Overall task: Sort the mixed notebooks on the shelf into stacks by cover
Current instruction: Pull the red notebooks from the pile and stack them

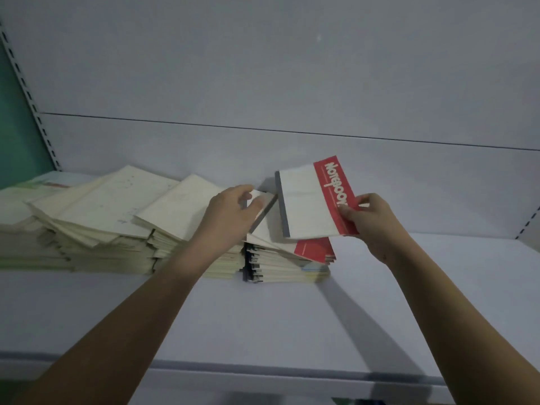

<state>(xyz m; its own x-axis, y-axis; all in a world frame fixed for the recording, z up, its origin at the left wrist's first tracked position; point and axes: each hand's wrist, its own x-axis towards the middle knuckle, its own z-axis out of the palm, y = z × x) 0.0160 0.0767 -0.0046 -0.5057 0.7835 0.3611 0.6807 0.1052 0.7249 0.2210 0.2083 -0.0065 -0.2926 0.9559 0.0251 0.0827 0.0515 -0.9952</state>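
While our right hand (368, 218) pinches the red edge of a red-and-white notebook (314, 200) and holds it tilted in the air above the rightmost stack (287, 263), our left hand (233, 211) curls its fingers and thumb round the grey-spined corner of another notebook (261, 210) lying on top of that same stack. Both hands are thus gripping a book each, neither one free. We judge the sorting to be under way but far from finished. To the left, the cream-covered notebooks (105, 211) lie in several loose, slanted heaps that overlap one another, and whether these already count as sorted by cover we cannot tell, since most of them show plain pale faces. At the far left a greenish cover (17, 188) peeks out, which suggests at least one more kind to separate. The rightmost stack shows a red-banded cover near its top and a bluish and yellow edge lower down, so it looks mixed for now. The white shelf (409, 287) to the right of the piles and in front of them holds no stack yet, and we take it that the lifted red-and-white notebook would start or join a pile there, with the remaining heaps left to go through and square up.
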